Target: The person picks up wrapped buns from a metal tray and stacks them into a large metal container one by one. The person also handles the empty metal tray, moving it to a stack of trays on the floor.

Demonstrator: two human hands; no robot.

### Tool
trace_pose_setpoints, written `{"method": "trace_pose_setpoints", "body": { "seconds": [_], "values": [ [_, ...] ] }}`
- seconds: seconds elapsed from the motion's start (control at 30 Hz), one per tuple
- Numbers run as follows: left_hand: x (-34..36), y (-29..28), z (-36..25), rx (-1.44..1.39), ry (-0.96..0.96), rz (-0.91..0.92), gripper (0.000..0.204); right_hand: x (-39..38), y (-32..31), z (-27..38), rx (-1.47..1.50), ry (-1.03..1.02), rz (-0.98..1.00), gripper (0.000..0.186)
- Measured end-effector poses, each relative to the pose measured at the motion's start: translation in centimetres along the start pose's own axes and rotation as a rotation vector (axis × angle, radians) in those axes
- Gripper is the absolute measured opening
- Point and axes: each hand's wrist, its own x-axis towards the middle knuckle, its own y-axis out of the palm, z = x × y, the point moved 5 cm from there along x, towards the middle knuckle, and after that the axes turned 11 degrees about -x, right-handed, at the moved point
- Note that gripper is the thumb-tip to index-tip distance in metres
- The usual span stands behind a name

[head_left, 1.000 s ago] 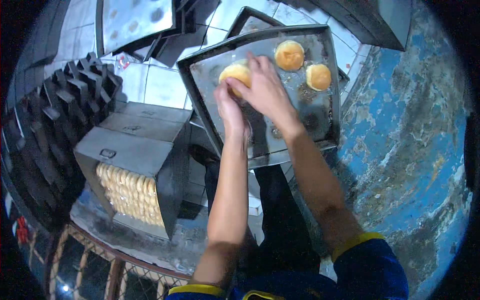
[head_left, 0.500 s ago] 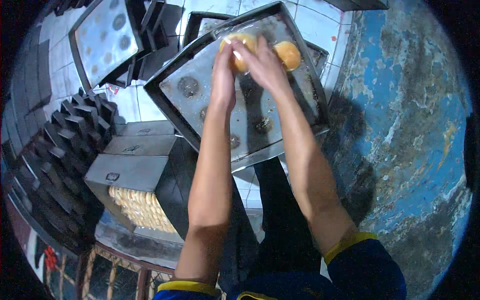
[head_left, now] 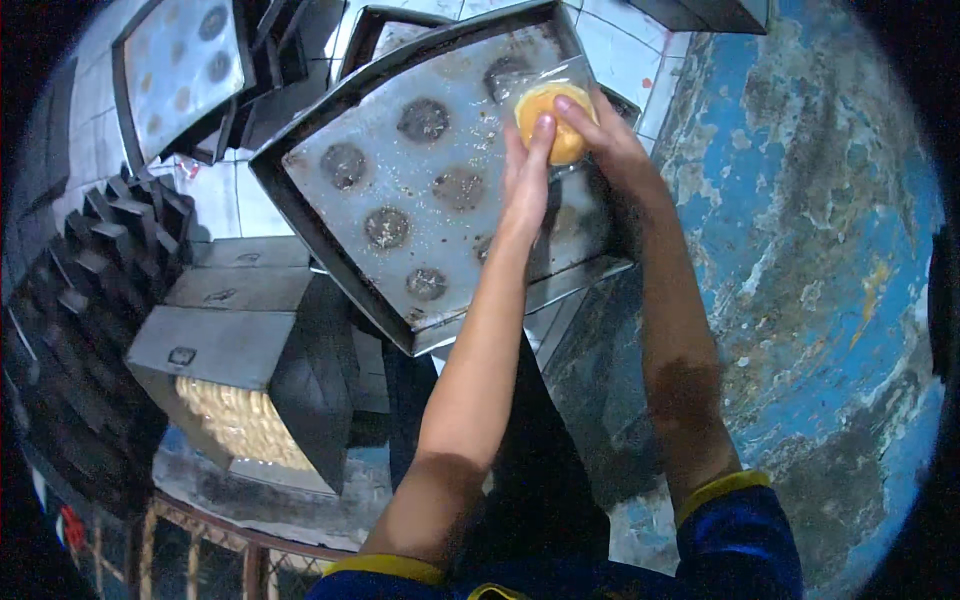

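Both my hands grip a round golden bun point(head_left: 556, 118) with a pale rim, over the right part of a dark-rimmed baking tray point(head_left: 385, 165). My left hand point(head_left: 526, 180) holds its left side, thumb on top. From the right, my right hand point(head_left: 612, 145) wraps round it, thumb and fingers pressing. Clear plastic film point(head_left: 575, 72) shows around the bun and past its upper edge. Whether a second bun sits beneath it is hidden. Dark round marks and scattered pale seeds cover the tray.
A grey open-fronted metal box point(head_left: 225, 345) at left holds rows of pale baked goods point(head_left: 243, 420). Stacked dark tins point(head_left: 95, 280) stand beyond it. Another marked tray point(head_left: 185, 75) leans at upper left. The worn blue wall point(head_left: 800, 230) rises on the right.
My hands and the bun have moved right across the tray, and my right hand now wraps its right side. The second bun that lay at the tray's right is no longer visible separately.
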Motion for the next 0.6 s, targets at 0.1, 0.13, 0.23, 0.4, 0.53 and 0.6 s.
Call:
{"method": "trace_pose_setpoints", "body": {
  "seconds": [0.1, 0.13, 0.23, 0.4, 0.53, 0.6],
  "values": [
    [-0.5, -2.8, -1.0, -0.092, 0.051, 0.018, 0.102, -0.9, 3.3, 0.6, 0.094, 0.168, -0.003, 0.053],
    [-2.0, -3.7, -1.4, 0.047, 0.004, -0.150, 0.096, -1.3, 3.7, 0.4, -0.055, 0.028, -0.028, 0.049],
    [-1.5, -5.7, -2.4, -0.130, 0.075, 0.043, 0.062, -1.5, 6.1, 0.8, 0.152, -0.196, 0.053, 0.043],
    [-2.3, -4.4, -4.1, -0.410, 0.194, 0.146, 0.099, -0.7, 2.9, -5.5, 0.417, 0.313, -0.119, 0.069],
    [-15.3, -14.0, -9.7, -0.400, 0.354, -0.028, 0.109, -7.9, 12.0, 6.8, 0.321, 0.291, 0.119, 0.076],
    [-25.2, -19.4, -14.0, -0.493, 0.439, -0.096, 0.102, -12.2, 17.6, 15.4, 0.292, 0.090, 0.344, 0.080]
  ]
}}
